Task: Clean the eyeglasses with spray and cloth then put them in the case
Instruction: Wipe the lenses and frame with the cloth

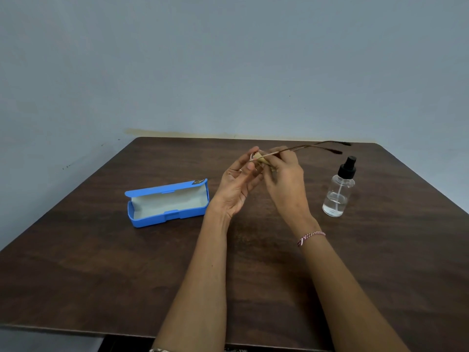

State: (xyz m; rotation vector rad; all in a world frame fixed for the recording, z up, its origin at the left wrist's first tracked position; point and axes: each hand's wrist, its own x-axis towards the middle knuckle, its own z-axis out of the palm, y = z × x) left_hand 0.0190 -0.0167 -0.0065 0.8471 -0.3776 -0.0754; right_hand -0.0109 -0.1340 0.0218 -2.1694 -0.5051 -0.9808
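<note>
Thin brown-framed eyeglasses point(314, 146) are held in the air above the middle of the dark wooden table point(101, 262), their temples pointing right and away. My left hand point(238, 184) holds the frame's front end between thumb and fingers. My right hand point(284, 174) pinches a small beige cloth point(261, 158) against a lens. The lenses are mostly hidden behind my fingers. A blue eyeglass case point(167, 203) lies open to the left, its pale lining empty. A clear spray bottle point(338, 191) with a black nozzle stands upright to the right.
A grey-blue wall rises right behind the table's far edge. The table's near edge runs across the bottom of the view. A red and white thread bracelet point(311, 236) sits on my right wrist.
</note>
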